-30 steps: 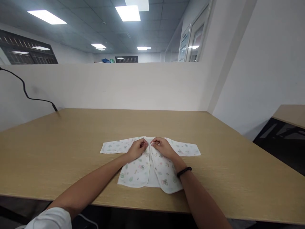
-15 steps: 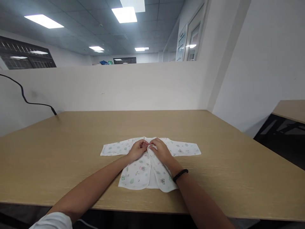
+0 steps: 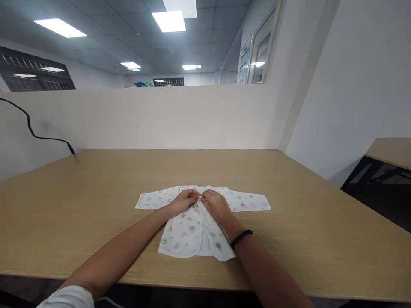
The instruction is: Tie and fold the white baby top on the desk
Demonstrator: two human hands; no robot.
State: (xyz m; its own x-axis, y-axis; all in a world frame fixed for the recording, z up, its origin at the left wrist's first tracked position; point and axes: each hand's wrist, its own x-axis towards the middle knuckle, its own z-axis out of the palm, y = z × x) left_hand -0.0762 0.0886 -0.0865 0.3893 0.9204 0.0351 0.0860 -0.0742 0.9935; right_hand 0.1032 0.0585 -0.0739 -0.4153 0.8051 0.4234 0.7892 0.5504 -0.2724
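Observation:
A small white baby shirt (image 3: 184,235) with a print of little animals and green spots lies on the table, sleeves spread to both sides. Its two front edges meet near the chest and part below, showing the plain inside. My left hand (image 3: 185,200) pinches the left front edge near the top of the opening. Right beside it, my right hand (image 3: 215,205) grips the other front edge, fingertips almost touching those of the left. Whatever fastener lies between the fingertips is hidden. A black beaded bracelet (image 3: 241,238) circles my right wrist.
The wooden table (image 3: 305,239) stretches out around the shirt, up to a low white partition (image 3: 180,117). A black cable (image 3: 48,138) hangs down at the far left corner. Another table (image 3: 391,150) stands at the right.
Both hands stay at the front opening, with only small finger shifts. The right fingers are curled in more, and the shirt's lower edge has slid slightly towards me.

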